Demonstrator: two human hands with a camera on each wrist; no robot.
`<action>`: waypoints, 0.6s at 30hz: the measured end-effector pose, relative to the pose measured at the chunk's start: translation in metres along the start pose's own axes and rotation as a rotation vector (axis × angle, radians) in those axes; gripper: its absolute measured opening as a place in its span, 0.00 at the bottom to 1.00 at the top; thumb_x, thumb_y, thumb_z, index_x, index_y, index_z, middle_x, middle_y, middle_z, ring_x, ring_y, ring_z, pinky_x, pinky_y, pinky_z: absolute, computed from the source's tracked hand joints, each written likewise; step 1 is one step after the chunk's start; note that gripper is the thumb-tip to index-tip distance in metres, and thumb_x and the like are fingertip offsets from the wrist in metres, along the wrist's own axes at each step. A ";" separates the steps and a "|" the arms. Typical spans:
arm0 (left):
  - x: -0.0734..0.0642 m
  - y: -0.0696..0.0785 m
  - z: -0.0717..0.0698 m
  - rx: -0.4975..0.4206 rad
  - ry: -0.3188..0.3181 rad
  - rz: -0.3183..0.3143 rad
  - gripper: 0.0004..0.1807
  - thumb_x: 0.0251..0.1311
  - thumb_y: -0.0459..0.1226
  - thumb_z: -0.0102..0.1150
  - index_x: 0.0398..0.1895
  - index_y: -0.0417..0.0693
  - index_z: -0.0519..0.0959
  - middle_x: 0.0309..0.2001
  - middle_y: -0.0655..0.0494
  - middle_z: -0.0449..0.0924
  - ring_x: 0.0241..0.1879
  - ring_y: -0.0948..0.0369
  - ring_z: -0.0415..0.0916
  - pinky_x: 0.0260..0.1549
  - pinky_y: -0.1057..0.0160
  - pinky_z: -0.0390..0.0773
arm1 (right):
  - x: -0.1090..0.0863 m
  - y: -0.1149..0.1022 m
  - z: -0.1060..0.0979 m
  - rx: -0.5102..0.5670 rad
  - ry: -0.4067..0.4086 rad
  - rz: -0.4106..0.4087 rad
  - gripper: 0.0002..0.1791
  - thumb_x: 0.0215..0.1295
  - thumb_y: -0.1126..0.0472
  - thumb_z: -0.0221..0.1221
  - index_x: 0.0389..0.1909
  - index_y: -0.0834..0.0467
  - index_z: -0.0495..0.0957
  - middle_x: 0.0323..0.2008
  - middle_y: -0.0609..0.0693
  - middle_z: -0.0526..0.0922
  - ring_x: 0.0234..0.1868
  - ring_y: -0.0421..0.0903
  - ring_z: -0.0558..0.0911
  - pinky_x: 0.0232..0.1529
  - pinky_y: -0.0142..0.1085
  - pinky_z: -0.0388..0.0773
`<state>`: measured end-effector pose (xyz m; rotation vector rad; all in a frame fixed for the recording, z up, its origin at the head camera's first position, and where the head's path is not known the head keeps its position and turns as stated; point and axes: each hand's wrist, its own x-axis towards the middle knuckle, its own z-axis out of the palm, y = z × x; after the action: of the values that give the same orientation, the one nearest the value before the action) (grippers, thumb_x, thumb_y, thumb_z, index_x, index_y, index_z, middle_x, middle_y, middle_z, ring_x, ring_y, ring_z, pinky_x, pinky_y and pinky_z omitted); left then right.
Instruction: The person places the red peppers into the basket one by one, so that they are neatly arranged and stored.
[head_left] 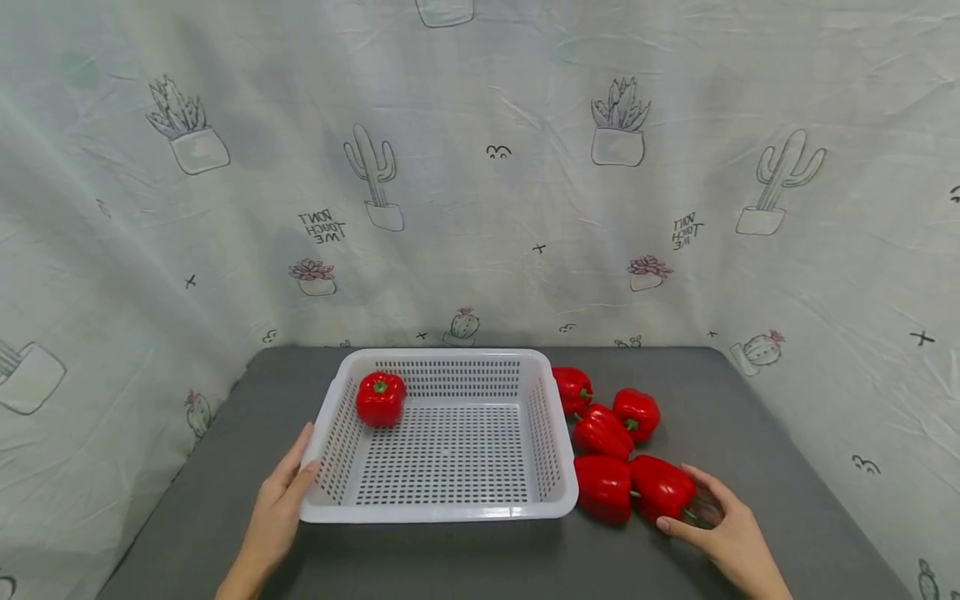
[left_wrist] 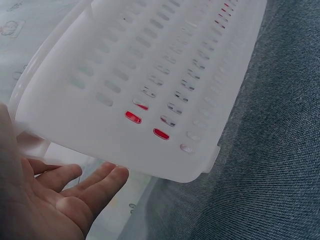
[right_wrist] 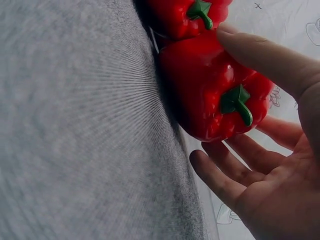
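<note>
A white plastic basket (head_left: 442, 512) with slotted walls and floor rests on the dark grey table. One red bell pepper (head_left: 381, 400) stands in its far left corner. At the basket's left side, my left hand (head_left: 272, 508) holds the rim, thumb over the edge; its other fingers lie along the outside, fairly straight in the left wrist view. My right hand (head_left: 723, 529) has its thumb and fingers on either side of the nearest right bell pepper (head_left: 660, 487), which lies on the table with its green stem (right_wrist: 237, 102) towards the palm.
Several more red bell peppers lie right of the basket, one (head_left: 603, 487) beside the gripped one and others behind, including one (head_left: 636, 412) at the far right. A pale curtain (head_left: 480, 183) with cactus drawings hangs around the table (head_left: 450, 558).
</note>
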<state>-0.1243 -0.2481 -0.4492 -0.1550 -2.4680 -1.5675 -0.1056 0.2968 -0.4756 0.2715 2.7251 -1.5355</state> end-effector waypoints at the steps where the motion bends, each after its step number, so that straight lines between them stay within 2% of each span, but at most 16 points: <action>1: 0.000 0.000 0.000 0.001 0.001 0.000 0.27 0.68 0.41 0.38 0.68 0.64 0.48 0.66 0.52 0.51 0.58 0.59 0.58 0.40 0.76 0.66 | 0.000 0.000 0.001 0.002 0.003 -0.008 0.48 0.40 0.45 0.69 0.64 0.53 0.59 0.56 0.58 0.67 0.50 0.55 0.73 0.42 0.37 0.73; 3: 0.000 0.001 -0.001 -0.001 0.002 0.005 0.27 0.68 0.41 0.38 0.68 0.64 0.48 0.66 0.52 0.51 0.58 0.57 0.58 0.40 0.77 0.65 | 0.001 0.000 0.002 0.001 0.009 -0.024 0.47 0.40 0.46 0.69 0.63 0.53 0.59 0.55 0.59 0.67 0.49 0.54 0.74 0.41 0.37 0.73; 10: -0.001 -0.001 -0.001 0.020 0.004 -0.040 0.27 0.68 0.43 0.39 0.68 0.67 0.47 0.66 0.57 0.51 0.59 0.60 0.57 0.41 0.77 0.64 | 0.002 -0.001 0.004 -0.010 0.021 -0.020 0.47 0.42 0.43 0.67 0.63 0.54 0.58 0.54 0.57 0.68 0.49 0.53 0.74 0.40 0.36 0.74; 15: -0.001 -0.002 0.000 0.016 0.002 -0.035 0.27 0.68 0.43 0.39 0.68 0.67 0.47 0.66 0.57 0.51 0.60 0.61 0.57 0.42 0.77 0.63 | 0.002 -0.004 0.002 -0.050 0.049 -0.041 0.47 0.44 0.42 0.66 0.64 0.56 0.57 0.55 0.58 0.66 0.51 0.53 0.70 0.41 0.38 0.73; 18: -0.001 -0.002 0.000 0.009 0.001 -0.029 0.27 0.68 0.42 0.39 0.68 0.66 0.47 0.66 0.57 0.51 0.59 0.61 0.57 0.43 0.77 0.63 | 0.001 -0.004 0.001 -0.059 0.074 -0.050 0.47 0.45 0.42 0.65 0.64 0.56 0.57 0.56 0.58 0.65 0.52 0.52 0.69 0.40 0.35 0.73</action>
<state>-0.1238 -0.2486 -0.4511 -0.1173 -2.4871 -1.5672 -0.1074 0.2943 -0.4722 0.2660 2.8499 -1.4822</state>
